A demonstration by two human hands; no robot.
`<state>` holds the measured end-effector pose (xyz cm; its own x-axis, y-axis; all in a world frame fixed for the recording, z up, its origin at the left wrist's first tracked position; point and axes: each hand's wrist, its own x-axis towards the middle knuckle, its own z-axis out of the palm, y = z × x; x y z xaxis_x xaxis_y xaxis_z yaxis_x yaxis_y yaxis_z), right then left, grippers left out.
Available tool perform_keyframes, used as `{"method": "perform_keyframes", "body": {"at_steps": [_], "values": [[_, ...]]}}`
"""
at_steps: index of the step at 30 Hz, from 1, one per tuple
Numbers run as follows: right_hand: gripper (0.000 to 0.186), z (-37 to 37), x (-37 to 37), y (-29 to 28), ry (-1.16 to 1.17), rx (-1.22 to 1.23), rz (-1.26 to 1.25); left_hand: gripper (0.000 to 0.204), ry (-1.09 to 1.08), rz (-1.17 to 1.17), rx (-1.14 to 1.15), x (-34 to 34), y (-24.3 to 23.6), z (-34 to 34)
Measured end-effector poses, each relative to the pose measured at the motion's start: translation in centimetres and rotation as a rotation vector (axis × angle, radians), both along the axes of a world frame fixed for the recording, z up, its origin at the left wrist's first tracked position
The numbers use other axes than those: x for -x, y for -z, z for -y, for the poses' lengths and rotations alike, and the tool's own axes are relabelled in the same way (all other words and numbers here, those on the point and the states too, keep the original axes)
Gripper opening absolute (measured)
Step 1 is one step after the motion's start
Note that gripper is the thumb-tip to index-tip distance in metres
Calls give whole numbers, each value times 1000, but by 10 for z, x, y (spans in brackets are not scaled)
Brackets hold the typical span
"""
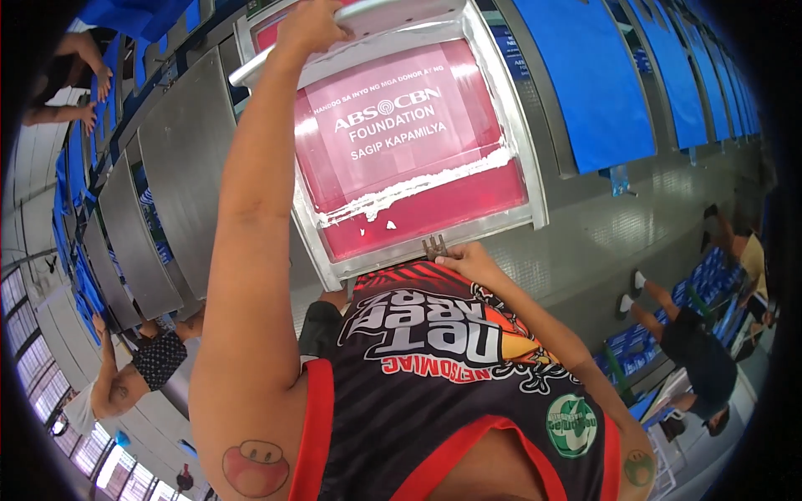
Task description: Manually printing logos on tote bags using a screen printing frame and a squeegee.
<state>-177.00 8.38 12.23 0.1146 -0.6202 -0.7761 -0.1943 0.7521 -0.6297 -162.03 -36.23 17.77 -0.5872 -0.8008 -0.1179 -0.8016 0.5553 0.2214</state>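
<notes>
A metal-framed red panel (489, 190) with white lettering and a ragged white strip across it is in front of my torso. My left arm stretches up its left side, and my left hand (309, 27) grips the metal bar (380, 17) along its far edge. At the near edge, my right hand (462, 262) has its fingers closed on a small pronged metal fitting (433, 245), close against my dark, red-trimmed jersey.
Rows of metal seats (180, 142) run along both sides, several draped in blue sheets (608, 83). A co-worker's hands (93, 108) are at upper left, another person (134, 367) at lower left. People (702, 359) sit on blue-patterned seats at right.
</notes>
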Motion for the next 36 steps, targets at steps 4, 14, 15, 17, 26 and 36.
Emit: {"method": "perform_keyframes", "body": {"at_steps": [4,14,15,17,26,36], "values": [[27,0,-3,-27,50,48,-178,42,2,72,76,18,-1,-22],[21,-12,-6,-35,86,82,-149,36,-48,68,80,15,7,-41],[21,-14,-6,-26,90,100,-155,37,-63,85,124,16,-3,-71],[20,-15,-10,-18,104,106,-163,35,-66,115,114,6,1,-116],[22,-19,-5,3,83,185,-142,18,-105,-211,289,2,20,-346],[46,35,118,-60,68,329,-685,56,-540,-136,88,-154,-10,-291]]}}
